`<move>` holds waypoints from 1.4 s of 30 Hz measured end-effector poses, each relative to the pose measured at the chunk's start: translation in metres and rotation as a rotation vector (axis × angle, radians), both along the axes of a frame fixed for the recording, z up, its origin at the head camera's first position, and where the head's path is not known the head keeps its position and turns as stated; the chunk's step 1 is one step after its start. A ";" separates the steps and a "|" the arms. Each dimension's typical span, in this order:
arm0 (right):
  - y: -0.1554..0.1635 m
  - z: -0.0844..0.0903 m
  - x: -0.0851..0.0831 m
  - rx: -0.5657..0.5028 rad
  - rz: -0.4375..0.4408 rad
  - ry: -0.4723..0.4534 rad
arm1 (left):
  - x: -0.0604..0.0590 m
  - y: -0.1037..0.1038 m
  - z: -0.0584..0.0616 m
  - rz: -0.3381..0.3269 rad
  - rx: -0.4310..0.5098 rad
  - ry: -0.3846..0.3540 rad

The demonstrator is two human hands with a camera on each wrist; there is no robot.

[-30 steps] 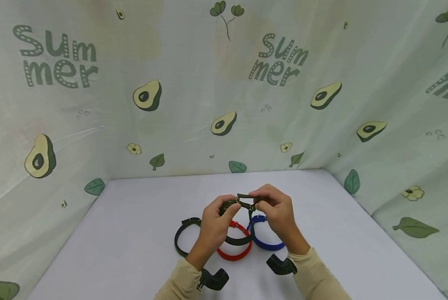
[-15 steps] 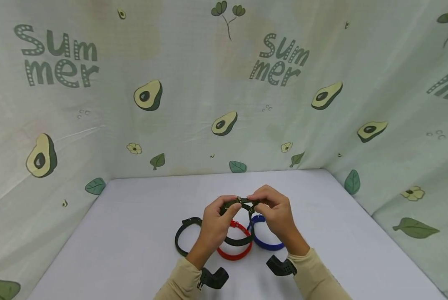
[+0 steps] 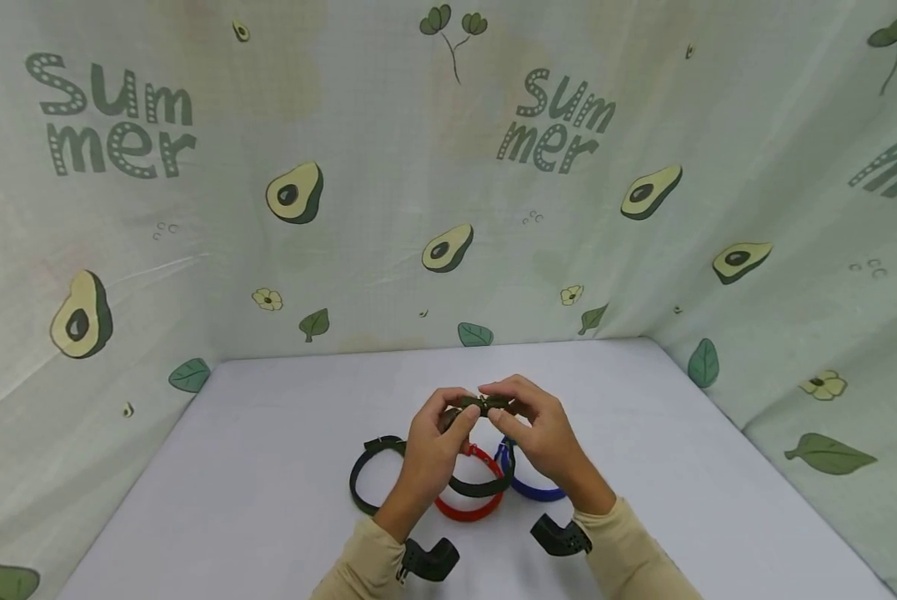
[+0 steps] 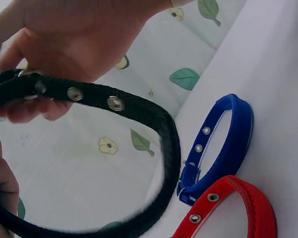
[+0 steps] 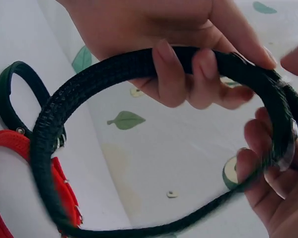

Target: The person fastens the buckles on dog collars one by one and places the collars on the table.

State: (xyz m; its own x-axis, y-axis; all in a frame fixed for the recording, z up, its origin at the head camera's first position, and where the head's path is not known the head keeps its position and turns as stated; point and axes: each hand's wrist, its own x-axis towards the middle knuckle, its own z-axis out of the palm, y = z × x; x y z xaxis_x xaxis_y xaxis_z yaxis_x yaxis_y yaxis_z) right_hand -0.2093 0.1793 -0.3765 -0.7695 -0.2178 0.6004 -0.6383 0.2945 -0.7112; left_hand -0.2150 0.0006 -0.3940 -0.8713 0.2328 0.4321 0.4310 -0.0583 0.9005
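Observation:
A dark green collar (image 3: 482, 489) hangs as a loop from both hands, held above the table. My left hand (image 3: 432, 446) pinches it near its metal buckle, with the thumb on top. Close on the other side, my right hand (image 3: 542, 429) grips the strap between thumb and fingers. In the left wrist view, the same green collar (image 4: 144, 111) shows round metal eyelets. Fingers of one hand curl round the green collar (image 5: 44, 148) in the right wrist view. Fingers partly cover the buckle, so how far the strap runs through it cannot be told.
On the white table lie a second dark green collar (image 3: 357, 483) at left, a red collar (image 3: 467, 512) partly behind the hanging loop, and a blue collar (image 3: 540, 493) at right. Each forms a ring. A patterned curtain (image 3: 373, 292) stands behind the table.
My right hand has moved left, nearer my left hand. The strap's free end, which stuck out above the buckle, now lies down along the collar. The left hand barely moved.

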 end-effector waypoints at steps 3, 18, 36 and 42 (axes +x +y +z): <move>-0.003 -0.001 0.001 0.018 0.027 -0.060 | 0.001 0.000 -0.001 -0.019 0.014 0.013; 0.006 0.003 -0.003 -0.035 0.102 -0.159 | -0.002 -0.006 0.003 0.004 0.129 0.001; 0.003 0.000 -0.007 -0.221 0.196 -0.173 | 0.020 0.010 0.019 0.216 -0.075 0.171; 0.002 0.000 -0.006 -0.210 0.201 -0.164 | 0.024 0.013 0.018 0.229 -0.065 0.184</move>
State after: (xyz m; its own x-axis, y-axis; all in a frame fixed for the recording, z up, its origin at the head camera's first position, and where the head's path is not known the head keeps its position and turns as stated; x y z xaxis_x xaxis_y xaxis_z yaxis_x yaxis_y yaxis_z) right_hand -0.2154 0.1814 -0.3761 -0.8140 -0.2596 0.5197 -0.5403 0.0099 -0.8414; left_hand -0.1910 0.0134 -0.3757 -0.8130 0.0714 0.5779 0.5822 0.1145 0.8049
